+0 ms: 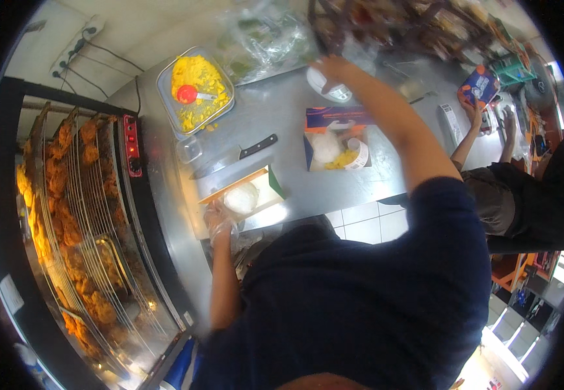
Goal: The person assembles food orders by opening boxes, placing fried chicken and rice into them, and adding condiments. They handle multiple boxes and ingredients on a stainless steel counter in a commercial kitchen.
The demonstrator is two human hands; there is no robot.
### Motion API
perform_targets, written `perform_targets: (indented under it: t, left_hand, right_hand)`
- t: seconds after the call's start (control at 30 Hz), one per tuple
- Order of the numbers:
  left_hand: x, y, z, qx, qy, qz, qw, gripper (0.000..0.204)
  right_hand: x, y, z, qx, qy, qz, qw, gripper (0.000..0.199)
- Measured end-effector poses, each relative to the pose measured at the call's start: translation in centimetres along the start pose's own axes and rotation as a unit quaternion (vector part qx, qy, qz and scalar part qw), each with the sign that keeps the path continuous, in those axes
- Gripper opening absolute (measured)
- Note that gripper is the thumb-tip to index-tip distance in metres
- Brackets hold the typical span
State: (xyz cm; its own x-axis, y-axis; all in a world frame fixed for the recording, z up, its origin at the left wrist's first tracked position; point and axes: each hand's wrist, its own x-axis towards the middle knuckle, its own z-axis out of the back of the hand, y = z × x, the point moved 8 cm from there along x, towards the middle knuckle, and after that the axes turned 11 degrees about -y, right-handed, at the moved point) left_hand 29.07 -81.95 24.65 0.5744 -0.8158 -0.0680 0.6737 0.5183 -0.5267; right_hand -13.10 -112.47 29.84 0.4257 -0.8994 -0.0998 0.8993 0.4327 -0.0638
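My left hand [218,218], in a clear plastic glove, grips the near left corner of an open cardboard box [270,188]. A white, rounded wrapped bundle [241,197] lies in that box. My right arm stretches far across the steel table. Its hand [334,69] is over a white round container [338,93], fingers apart; whether they touch it is unclear. Below my right forearm stands a second open box [309,156], purple inside its lid. It holds a white bundle [325,148], yellow food [342,160] and a small white cup [358,155].
A knife [258,147] lies beyond the nearer box, beside a small clear tub [190,149]. Behind is a tray [229,110] of yellow food with a red scoop [187,95]. A heated cabinet [155,253] of fried chicken stands left. At right, a co-worker holds a purple box [479,88].
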Motion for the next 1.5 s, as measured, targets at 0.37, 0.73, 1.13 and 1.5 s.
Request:
perform_targets:
  t: [0.37,0.73,1.13,1.5]
  left_hand:
    - [-0.4,3.2,1.6,0.006,0.013,-0.018,1.000,0.040]
    - [-1.7,8.4,5.6,-0.067,-0.024,0.021,0.997,0.038]
    - [1.9,8.7,12.6,0.000,0.025,-0.037,0.999,0.044]
    - [0.7,-3.5,-0.4,-0.144,0.049,-0.073,0.986,0.037]
  right_hand:
    - [0.3,-3.3,-5.6,0.057,0.048,-0.084,0.994,0.105]
    - [-5.6,11.0,20.8,-0.024,-0.299,0.053,0.953,0.083]
    - [-15.8,33.1,0.8,0.225,-0.136,-0.102,0.959,0.084]
    - [-27.0,33.8,-2.8,0.285,-0.321,-0.079,0.899,0.049]
